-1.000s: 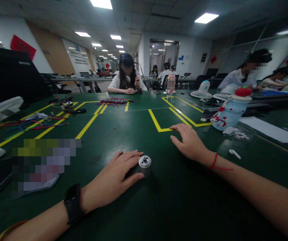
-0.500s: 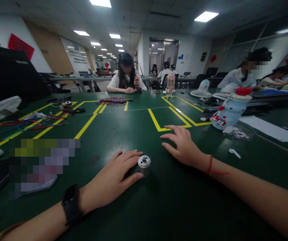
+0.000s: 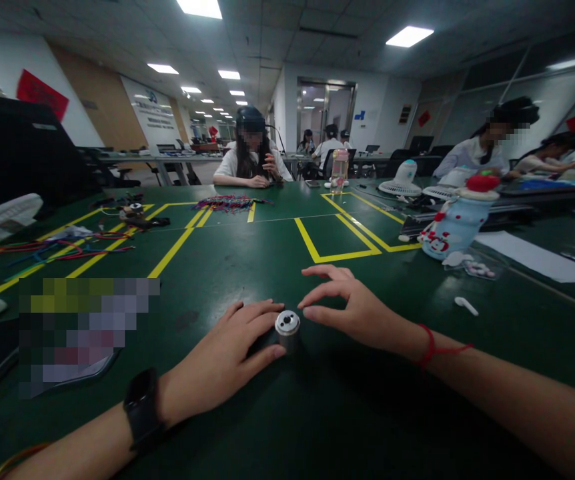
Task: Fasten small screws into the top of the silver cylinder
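Centrally, a silver metal cylinder (image 3: 288, 333) stands upright on the dark green table (image 3: 247, 427), its long axis vertical and its round, dark-centred end facing up. The left hand (image 3: 225, 350) is the nearer one, its thumb and forefinger narrowed against the cylinder's side; from that palm, the cylinder lies toward two or three o'clock. From the right hand (image 3: 362, 312), it lies toward nine o'clock, with thumb and forefinger close together just beside its rim; whether they pinch anything small cannot be told. Farther out from the cylinder, a white earbud (image 3: 466, 306) lies toward three o'clock, a blue bottle (image 3: 450, 230) stands toward two, and a wire bundle (image 3: 230, 203) sits toward eleven.
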`<act>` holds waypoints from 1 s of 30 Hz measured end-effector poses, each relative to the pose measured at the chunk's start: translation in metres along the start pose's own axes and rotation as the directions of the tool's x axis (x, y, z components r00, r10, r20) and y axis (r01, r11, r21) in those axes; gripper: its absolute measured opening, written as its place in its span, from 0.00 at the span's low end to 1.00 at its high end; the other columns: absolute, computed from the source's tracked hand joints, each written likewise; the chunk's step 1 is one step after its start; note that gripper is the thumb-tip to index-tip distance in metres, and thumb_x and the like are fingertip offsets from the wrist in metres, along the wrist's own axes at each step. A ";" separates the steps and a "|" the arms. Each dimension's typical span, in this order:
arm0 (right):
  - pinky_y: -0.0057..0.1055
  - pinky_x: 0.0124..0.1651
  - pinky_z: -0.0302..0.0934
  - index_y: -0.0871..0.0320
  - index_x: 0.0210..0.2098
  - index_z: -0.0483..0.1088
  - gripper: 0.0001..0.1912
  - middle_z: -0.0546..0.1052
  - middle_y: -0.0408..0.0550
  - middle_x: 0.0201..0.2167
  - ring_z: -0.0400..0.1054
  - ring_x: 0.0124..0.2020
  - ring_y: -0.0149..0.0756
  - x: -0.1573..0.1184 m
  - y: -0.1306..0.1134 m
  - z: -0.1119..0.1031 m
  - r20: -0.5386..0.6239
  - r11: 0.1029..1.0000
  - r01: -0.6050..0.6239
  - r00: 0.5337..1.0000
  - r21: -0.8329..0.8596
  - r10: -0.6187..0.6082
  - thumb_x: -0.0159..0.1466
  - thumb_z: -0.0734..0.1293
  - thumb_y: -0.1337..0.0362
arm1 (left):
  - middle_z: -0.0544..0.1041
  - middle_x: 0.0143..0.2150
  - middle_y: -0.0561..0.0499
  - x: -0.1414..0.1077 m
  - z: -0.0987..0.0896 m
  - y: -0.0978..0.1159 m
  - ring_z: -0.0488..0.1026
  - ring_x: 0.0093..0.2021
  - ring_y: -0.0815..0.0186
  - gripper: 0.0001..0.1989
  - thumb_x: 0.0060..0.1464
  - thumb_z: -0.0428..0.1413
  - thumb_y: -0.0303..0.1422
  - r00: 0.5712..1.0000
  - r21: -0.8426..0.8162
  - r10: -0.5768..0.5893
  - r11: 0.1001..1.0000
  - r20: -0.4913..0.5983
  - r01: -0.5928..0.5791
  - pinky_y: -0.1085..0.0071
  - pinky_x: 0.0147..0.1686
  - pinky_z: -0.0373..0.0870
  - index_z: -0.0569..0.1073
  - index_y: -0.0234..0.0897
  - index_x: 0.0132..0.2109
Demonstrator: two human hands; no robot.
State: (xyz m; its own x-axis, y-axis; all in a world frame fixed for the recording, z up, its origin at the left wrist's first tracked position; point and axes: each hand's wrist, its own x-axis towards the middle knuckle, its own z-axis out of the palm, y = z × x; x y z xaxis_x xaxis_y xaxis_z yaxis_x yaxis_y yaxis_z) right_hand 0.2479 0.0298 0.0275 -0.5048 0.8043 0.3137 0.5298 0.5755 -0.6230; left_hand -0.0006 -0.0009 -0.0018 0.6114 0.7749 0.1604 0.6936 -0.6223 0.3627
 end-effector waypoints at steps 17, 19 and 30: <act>0.52 0.56 0.53 0.51 0.44 0.74 0.13 0.71 0.50 0.53 0.61 0.56 0.49 0.005 0.051 -0.023 -0.142 0.951 -0.071 0.989 -0.300 0.029 0.63 0.64 0.56 | 0.62 0.65 0.50 0.000 0.000 -0.003 0.57 0.64 0.56 0.21 0.64 0.50 0.42 1.000 -0.016 -0.007 1.000 0.025 0.008 0.46 0.63 0.45 0.59 0.51 0.62; 0.54 0.54 0.54 0.53 0.52 0.69 0.20 0.71 0.53 0.52 0.62 0.54 0.52 0.009 0.068 -0.030 -0.268 0.901 -0.141 0.963 -0.410 0.028 0.62 0.64 0.55 | 0.62 0.65 0.52 0.000 -0.001 -0.002 0.57 0.64 0.56 0.22 0.64 0.49 0.42 1.000 -0.015 -0.013 1.000 0.029 0.013 0.45 0.63 0.44 0.59 0.52 0.63; 0.47 0.46 0.59 0.57 0.43 0.75 0.18 0.73 0.56 0.43 0.64 0.45 0.50 0.012 0.088 -0.033 -0.140 0.770 -0.120 0.989 -0.627 0.041 0.64 0.60 0.53 | 0.62 0.65 0.52 0.000 -0.003 0.000 0.56 0.65 0.57 0.21 0.63 0.49 0.42 0.999 -0.015 -0.022 1.000 0.038 0.023 0.47 0.63 0.46 0.60 0.52 0.62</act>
State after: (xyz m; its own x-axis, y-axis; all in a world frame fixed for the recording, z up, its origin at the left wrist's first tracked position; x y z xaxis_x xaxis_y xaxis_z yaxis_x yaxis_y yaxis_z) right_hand 0.3109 0.0945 0.0002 -0.3824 0.8398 0.3853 0.8959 0.4391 -0.0681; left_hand -0.0015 -0.0007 0.0006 0.6099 0.7837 0.1176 0.7014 -0.6029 0.3802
